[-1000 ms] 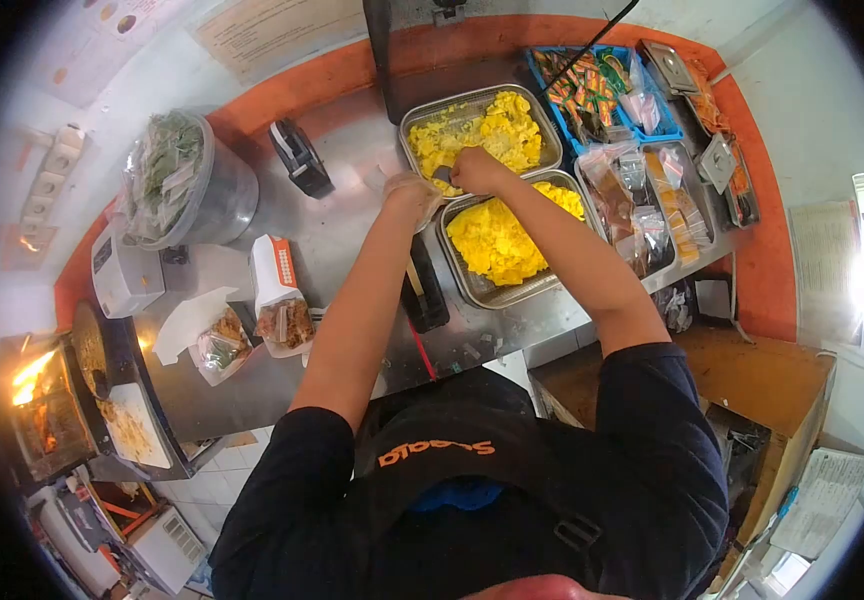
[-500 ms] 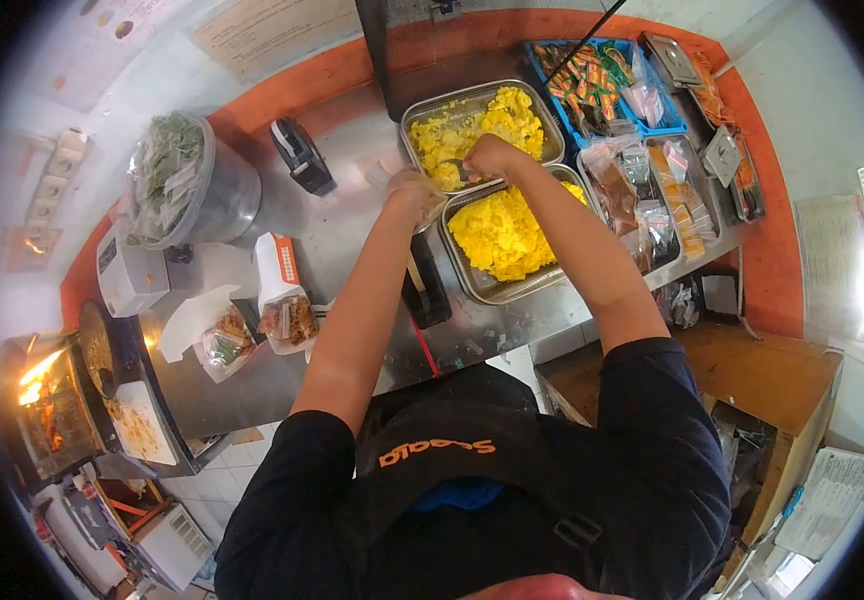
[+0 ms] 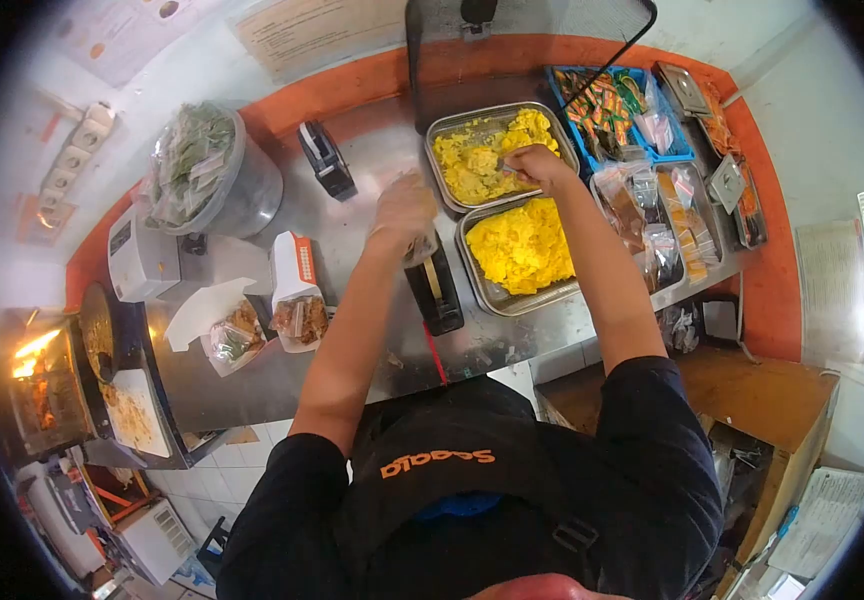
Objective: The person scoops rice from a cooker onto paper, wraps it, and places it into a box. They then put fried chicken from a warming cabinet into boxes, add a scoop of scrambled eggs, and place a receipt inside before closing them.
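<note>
My right hand (image 3: 540,168) grips a spoon (image 3: 508,166) whose bowl carries a lump of yellow, scrambled-egg-like food (image 3: 481,159). The spoon is over the farther metal tray (image 3: 449,199), where more of the same food lies spread. A second metal tray (image 3: 497,303) sits nearer my body, heaped with brighter yellow food (image 3: 520,247). Left of the trays, my left hand (image 3: 404,210) is closed around what looks like a clear plastic bag, partly hidden by the fingers. A black tape dispenser (image 3: 436,298) stands just below that hand on the steel counter (image 3: 352,245).
Another black dispenser (image 3: 327,160) stands farther back. At left are a clear tub (image 3: 252,190) of bagged greens and two open paper boxes (image 3: 295,265) (image 3: 214,318) with food. A blue basket (image 3: 672,150) and trays of sachets (image 3: 697,225) are right. Flames (image 3: 37,355) burn far left.
The spoon has come up into view with a lump of food on it, my right hand shifting right. My left hand has moved away from the far tray. The camera view has also shifted.
</note>
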The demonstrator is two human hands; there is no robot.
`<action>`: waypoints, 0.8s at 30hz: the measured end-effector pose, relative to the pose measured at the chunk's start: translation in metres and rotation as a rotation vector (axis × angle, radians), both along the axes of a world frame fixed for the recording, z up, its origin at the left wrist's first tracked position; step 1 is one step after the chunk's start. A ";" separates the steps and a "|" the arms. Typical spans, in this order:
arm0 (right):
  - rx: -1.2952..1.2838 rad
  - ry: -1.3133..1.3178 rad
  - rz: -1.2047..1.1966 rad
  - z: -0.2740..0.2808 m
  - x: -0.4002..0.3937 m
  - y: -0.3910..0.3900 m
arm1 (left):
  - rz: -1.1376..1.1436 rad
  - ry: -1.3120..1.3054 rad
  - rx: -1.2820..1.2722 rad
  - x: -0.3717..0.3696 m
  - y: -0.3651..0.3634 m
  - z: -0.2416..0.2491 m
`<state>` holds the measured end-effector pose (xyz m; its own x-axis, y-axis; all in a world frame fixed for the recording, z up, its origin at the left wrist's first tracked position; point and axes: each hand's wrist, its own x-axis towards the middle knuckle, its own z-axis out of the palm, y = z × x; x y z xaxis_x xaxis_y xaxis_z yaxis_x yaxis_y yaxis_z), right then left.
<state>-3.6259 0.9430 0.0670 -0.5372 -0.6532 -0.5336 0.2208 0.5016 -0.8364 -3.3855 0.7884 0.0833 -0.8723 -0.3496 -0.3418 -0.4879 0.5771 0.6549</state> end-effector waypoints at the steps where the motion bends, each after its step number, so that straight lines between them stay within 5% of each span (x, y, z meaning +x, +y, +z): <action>1: -0.001 0.005 0.008 0.005 0.003 0.002 | 0.261 0.217 0.610 0.020 0.002 0.016; 5: -0.058 0.035 -0.009 0.027 0.023 0.005 | 0.538 0.456 0.861 0.106 0.024 0.055; 9: -0.064 0.105 0.045 0.065 0.076 -0.005 | 0.757 0.382 1.090 0.208 0.024 0.053; 14: -0.067 -0.160 0.230 0.102 0.195 -0.049 | 1.107 0.233 1.138 0.339 0.027 0.055; 21: -0.092 -0.522 0.357 0.045 0.387 -0.131 | 1.304 0.294 1.059 0.462 0.000 0.038; 24: -0.102 -0.367 0.249 0.005 0.457 -0.166 | 1.365 0.329 1.039 0.499 -0.018 0.031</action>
<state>-3.1694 0.7770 0.0717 -0.1440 -0.7980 -0.5852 0.3951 0.4958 -0.7733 -2.8869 0.7705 0.1143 -0.2372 -0.5980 -0.7656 -0.0063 -0.7871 0.6168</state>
